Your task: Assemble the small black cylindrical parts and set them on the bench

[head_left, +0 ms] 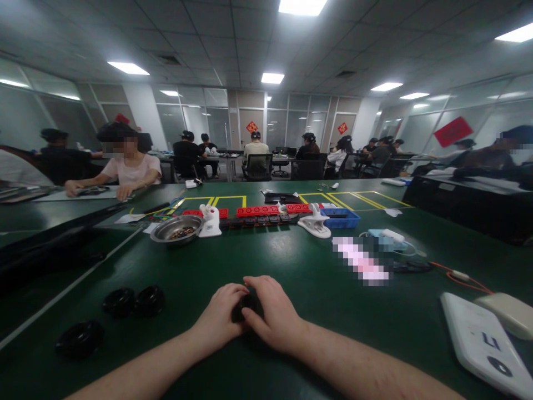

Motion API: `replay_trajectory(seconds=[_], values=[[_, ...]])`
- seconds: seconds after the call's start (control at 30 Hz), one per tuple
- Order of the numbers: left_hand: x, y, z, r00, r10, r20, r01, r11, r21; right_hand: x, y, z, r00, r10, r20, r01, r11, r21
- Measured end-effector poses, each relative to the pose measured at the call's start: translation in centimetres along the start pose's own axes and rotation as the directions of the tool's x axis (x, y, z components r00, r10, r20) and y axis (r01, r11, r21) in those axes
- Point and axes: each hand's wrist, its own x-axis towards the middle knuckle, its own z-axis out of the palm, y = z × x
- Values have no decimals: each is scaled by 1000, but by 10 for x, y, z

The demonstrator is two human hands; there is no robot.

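Near the front of the green table (275, 255), my left hand (222, 311) and my right hand (272, 314) meet around a small black round piece (246, 303). Fingers of both hands curl about it and cover most of its outline. To the left of my hands lie three glossy black ring-shaped pieces: one ring (79, 339) nearer me, and a pair, a left ring (119, 301) and a right ring (150, 300), almost touching. Whether the held piece is of the same kind, I cannot tell.
Ahead are a metal bowl (177, 229) of small parts, white clamps (209, 220), a row of red blocks (257, 210) and a blue tray (343, 218). A white device (485, 339) and cables lie right. A person (129, 166) sits across at the left.
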Motion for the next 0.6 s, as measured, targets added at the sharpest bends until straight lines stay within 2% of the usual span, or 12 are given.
replay_trajectory(seconds=[0.23,0.37,0.47,0.6], values=[[1,-9,7,998,50,-32,-49,999,8,0,2,3,999,26,19,-26,999,-36],[0,-5,4,999,25,-26,-25,999,-20,0,0,1,997,-52,64,51,998,21],[-1,-3,3,1000,17,-16,-17,1000,-5,0,0,0,995,-87,54,86,996,28],[0,-5,3,1000,19,-10,-19,1000,10,-1,0,0,1000,-8,3,8,1000,-21]])
